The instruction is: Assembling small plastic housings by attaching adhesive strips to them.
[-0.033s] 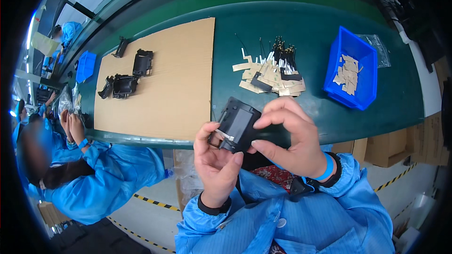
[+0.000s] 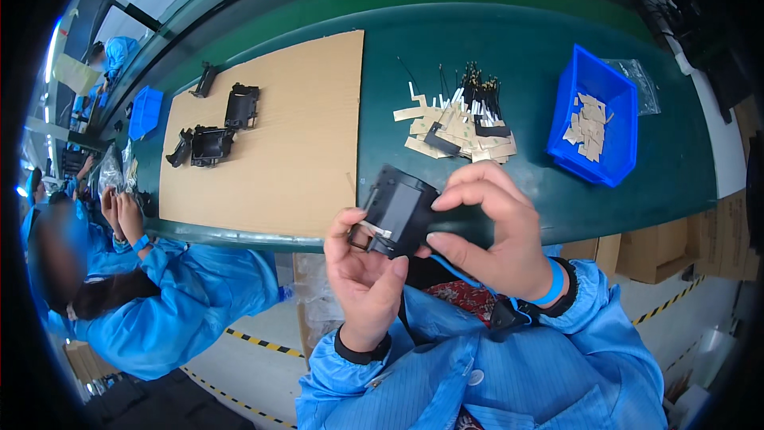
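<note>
Close in front of me, a black plastic housing (image 2: pixel 398 211) is tilted in my left hand (image 2: pixel 362 283). That hand's fingers wrap its left side and the thumb presses its lower edge. A flat grey rectangular panel and a small whitish strip show on the housing's face. My right hand (image 2: pixel 497 227) is curled at the housing's right side, with index fingertip and thumb tip against that edge. Beyond the hands lies a pile of flat antennas (image 2: pixel 458 127) with tan backing and thin black cables.
A cardboard sheet (image 2: pixel 294 127) on the green table (image 2: pixel 382 24) bears several black plastic parts (image 2: pixel 211 146). At right stands a blue bin (image 2: pixel 563 123) with tan paper pieces (image 2: pixel 590 127), beside a clear plastic bag (image 2: pixel 641 84). A co-worker in blue (image 2: pixel 183 302) sits at left.
The housing has shifted and turned slightly to the left in my hands. The right fingertips now sit a little higher along its right edge.
</note>
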Tool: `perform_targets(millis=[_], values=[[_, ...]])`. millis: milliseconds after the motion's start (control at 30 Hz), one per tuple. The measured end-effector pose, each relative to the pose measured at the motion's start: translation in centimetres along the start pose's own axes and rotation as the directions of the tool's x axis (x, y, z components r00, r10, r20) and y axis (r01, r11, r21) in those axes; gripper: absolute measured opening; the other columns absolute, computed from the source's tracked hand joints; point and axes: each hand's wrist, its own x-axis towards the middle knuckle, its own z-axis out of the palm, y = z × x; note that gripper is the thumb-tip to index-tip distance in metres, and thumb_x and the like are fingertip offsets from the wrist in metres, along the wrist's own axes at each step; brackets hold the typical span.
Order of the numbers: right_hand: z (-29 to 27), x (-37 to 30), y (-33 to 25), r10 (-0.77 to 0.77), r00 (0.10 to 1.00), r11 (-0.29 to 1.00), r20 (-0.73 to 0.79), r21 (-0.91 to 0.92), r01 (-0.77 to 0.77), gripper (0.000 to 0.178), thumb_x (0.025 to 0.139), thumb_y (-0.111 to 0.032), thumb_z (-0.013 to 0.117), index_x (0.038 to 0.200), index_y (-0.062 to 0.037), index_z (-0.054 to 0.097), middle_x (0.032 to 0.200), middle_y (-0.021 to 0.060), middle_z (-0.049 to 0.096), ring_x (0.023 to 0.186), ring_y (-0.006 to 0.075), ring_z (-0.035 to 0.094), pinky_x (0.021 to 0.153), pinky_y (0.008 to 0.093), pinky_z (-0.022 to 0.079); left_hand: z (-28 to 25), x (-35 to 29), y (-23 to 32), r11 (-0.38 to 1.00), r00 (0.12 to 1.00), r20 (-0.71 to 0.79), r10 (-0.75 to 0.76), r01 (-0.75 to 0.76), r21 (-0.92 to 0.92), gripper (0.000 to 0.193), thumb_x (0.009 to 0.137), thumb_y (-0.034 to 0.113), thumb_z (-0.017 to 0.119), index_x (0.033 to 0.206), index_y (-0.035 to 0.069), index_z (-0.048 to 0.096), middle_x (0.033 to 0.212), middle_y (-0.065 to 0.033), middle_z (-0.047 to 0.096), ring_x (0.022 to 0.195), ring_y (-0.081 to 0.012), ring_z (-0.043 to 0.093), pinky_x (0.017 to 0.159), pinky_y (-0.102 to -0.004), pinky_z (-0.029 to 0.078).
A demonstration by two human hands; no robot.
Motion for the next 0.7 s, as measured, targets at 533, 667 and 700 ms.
perform_targets(millis=[533, 667, 700], values=[[1.2, 0.1, -0.4, -0.21, 0.977, 0.975, -0.025, -0.084, 0.207, 0.015, 0.064, -0.001, 0.067, 0.075, -0.0057, 0.058, 0.079, 0.0047, 0.056, 0.073, 0.0213, 0.052, 0.064, 0.0296, 0.041, 0.4, 0.2, -0.3, 0.995, 0.996, -0.049, 0.077, -0.073, 0.073, 0.07, 0.072, -0.006, 0.06, 0.129, 0.005, 0.021, 0.118, -0.016, 0.043, 0.108, -0.0217, 0.048, 0.089, -0.0328, 0.043], [2.0, -0.6, -0.4, -0.529, 0.846, 0.771, 0.067, -0.378, 0.512, 0.016, 0.061, -0.007, 0.064, 0.076, -0.0079, 0.059, 0.084, 0.0019, 0.057, 0.076, 0.021, 0.052, 0.063, 0.0311, 0.041, 0.5, 0.0, 0.0, 0.981, 0.999, -0.035, -0.006, -0.001, -0.193, 0.072, 0.072, 0.008, 0.064, 0.13, 0.003, 0.022, 0.121, -0.0162, 0.042, 0.112, -0.0234, 0.045, 0.092, -0.0346, 0.041], [2.4, -0.6, -0.3, -0.576, 0.815, 0.736, 0.062, -0.395, 0.55, 0.017, 0.06, -0.011, 0.06, 0.076, -0.008, 0.059, 0.087, 0.0016, 0.058, 0.077, 0.0203, 0.052, 0.062, 0.0312, 0.04, 0.3, 0.0, 0.0, 0.985, 1.0, -0.007, -0.001, -0.001, -0.17, 0.072, 0.072, 0.01, 0.065, 0.13, 0.003, 0.023, 0.122, -0.0161, 0.041, 0.113, -0.024, 0.045, 0.093, -0.0354, 0.04]])
